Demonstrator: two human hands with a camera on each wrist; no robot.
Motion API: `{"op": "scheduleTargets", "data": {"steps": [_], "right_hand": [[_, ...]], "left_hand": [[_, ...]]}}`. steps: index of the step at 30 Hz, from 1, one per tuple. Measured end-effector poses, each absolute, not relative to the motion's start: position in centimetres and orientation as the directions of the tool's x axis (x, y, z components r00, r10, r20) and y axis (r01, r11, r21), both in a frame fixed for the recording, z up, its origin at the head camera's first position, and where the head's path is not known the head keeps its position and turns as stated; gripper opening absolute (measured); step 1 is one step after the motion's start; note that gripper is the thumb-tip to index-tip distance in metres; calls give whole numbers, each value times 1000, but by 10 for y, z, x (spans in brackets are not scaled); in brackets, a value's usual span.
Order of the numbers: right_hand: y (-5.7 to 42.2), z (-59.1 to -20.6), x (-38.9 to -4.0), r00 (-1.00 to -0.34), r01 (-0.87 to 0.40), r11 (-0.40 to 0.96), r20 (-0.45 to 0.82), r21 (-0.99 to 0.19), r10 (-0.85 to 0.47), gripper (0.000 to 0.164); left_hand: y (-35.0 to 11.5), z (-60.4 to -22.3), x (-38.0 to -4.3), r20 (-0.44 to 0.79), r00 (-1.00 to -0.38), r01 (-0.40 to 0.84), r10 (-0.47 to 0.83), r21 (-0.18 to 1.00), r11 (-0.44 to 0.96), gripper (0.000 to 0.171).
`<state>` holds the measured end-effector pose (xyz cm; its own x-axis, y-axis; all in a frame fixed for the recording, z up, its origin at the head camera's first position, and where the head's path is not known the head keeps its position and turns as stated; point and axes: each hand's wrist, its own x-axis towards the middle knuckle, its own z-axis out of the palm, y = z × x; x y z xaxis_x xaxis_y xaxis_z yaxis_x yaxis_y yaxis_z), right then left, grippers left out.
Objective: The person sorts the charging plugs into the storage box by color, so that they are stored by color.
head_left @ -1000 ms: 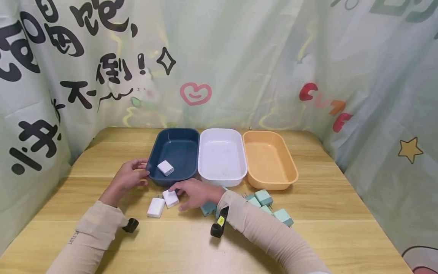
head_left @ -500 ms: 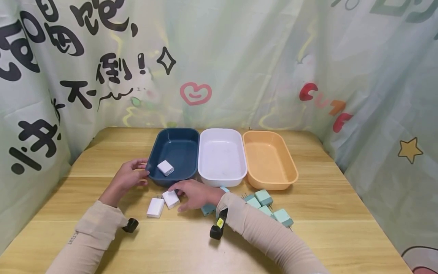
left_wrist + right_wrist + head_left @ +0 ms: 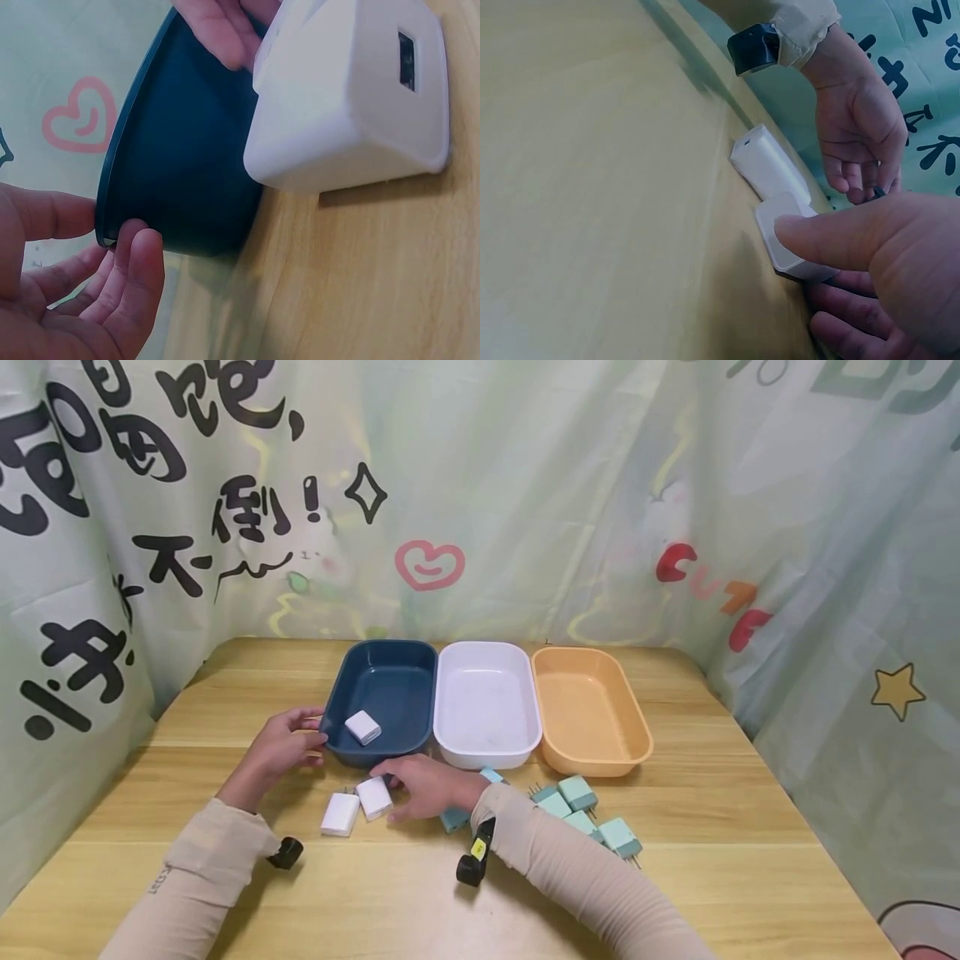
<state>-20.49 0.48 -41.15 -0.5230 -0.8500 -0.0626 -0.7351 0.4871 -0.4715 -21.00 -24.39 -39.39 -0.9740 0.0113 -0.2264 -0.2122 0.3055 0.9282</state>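
White charger (image 3: 373,797) is lying just on the near side of the dark blue tray (image 3: 397,677), close below its near edge; that short gap is looking like the relation that matters. Its long axis, as far as it is showing, is running roughly toward the tray at a slight slant. Right hand (image 3: 433,787) is nearer, coming at the charger from the right and pinching it between thumb and curled fingers; whether the underside is touching wood, cannot tell. Left hand (image 3: 281,745) is sitting at the tray's left side, near its front corner, fingertips pinching the rim. A second white charger (image 3: 341,815) is resting just left of the pinched one, a little farther out from the tray, prongs pointing toward it; contact between the two, unclear. A third white charger (image 3: 363,727) is lying inside the tray, toward the near end. White tray (image 3: 487,693) is standing just right of the dark blue one, orange tray (image 3: 592,702) beyond that. Teal chargers (image 3: 578,792) are clustering out to the tray's near right, past the right forearm, others showing partly behind the right hand. Wood-grain table (image 3: 375,893) is carrying everything, spreading to both sides of the tray; a pale printed curtain (image 3: 510,485) is hanging behind it.
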Motion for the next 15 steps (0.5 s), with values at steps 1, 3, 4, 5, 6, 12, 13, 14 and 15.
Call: {"op": "scheduleTargets", "data": {"steps": [1, 3, 4, 5, 6, 12, 13, 14, 15], "right_hand": [[5, -412, -205, -526, -735, 490, -63, -469, -848, 61], [4, -413, -206, -533, -734, 496, -58, -464, -844, 60], [4, -414, -206, -536, -733, 496, -54, -465, -843, 59], [4, -414, -206, -537, -734, 495, -49, -465, -842, 58], [4, -415, -206, -537, -734, 493, -45, -467, -842, 56], [2, -415, -205, -534, -741, 483, -27, -467, -845, 47], [2, -415, -205, -534, -742, 483, -27, -464, -845, 46], [1, -415, -205, -533, -743, 483, -28, -463, -846, 46], [1, -414, -205, -533, -742, 484, -30, -463, -846, 46]], "left_hand": [[-244, -394, -210, -227, -974, -213, 11, 928, 305, 55], [-244, -394, -210, -227, -974, -213, 12, 929, 302, 55], [-244, -394, -210, -227, -974, -213, 12, 929, 302, 55], [-244, -394, -210, -227, -974, -213, 11, 929, 302, 55], [-244, -395, -210, -227, -974, -213, 11, 930, 300, 55], [-243, -394, -210, -232, -973, -219, 6, 926, 307, 55], [-243, -394, -210, -232, -973, -219, 6, 926, 309, 55], [-243, -394, -210, -231, -973, -218, 6, 925, 311, 55], [-243, -394, -210, -230, -973, -217, 6, 925, 311, 55]]}}
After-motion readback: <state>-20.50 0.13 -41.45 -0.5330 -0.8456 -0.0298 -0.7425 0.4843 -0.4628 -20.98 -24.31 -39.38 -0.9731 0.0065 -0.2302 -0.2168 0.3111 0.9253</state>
